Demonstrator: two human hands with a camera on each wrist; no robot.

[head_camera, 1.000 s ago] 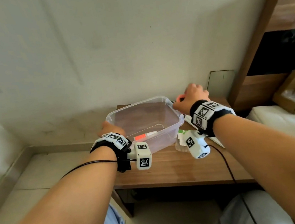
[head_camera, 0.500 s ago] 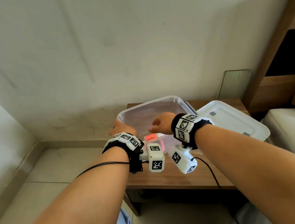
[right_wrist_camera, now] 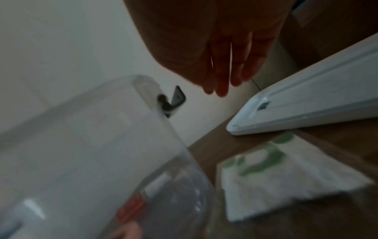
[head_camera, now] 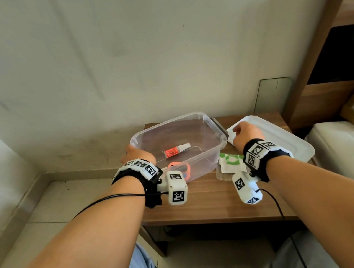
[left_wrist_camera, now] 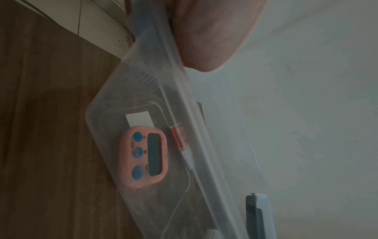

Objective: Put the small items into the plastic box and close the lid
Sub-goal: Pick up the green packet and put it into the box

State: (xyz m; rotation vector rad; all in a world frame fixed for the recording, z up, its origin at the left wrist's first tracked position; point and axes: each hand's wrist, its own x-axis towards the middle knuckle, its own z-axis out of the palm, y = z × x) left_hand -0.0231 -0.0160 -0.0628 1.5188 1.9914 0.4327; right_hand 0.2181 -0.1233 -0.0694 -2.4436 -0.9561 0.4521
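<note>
The clear plastic box point(head_camera: 216, 151) stands open on the wooden table point(head_camera: 212, 199). Inside lie a small red-labelled bottle point(head_camera: 175, 150) and a pink timer point(head_camera: 188, 169) with blue buttons, both also seen through the box wall point(left_wrist_camera: 126, 90) as bottle point(left_wrist_camera: 180, 139) and timer point(left_wrist_camera: 144, 156). My left hand point(head_camera: 138, 154) grips the box's left rim. My right hand point(head_camera: 245, 133) hovers empty just right of the box, fingers point(right_wrist_camera: 220, 72) straight and pointing down. Below it lies a white packet with green print point(head_camera: 229, 160). The white lid point(head_camera: 286, 139) lies flat to the right.
A dark latch point(head_camera: 218, 124) sticks out at the box's right rim. A clear panel point(head_camera: 272, 93) leans on the wall behind the lid. A wooden headboard and a white cushion point(head_camera: 343, 144) are at the right. The table's front edge is near my wrists.
My right hand carried the pink timer from behind the box's right corner into the box, let it go, and swung back right, empty. The left hand stayed on the rim.
</note>
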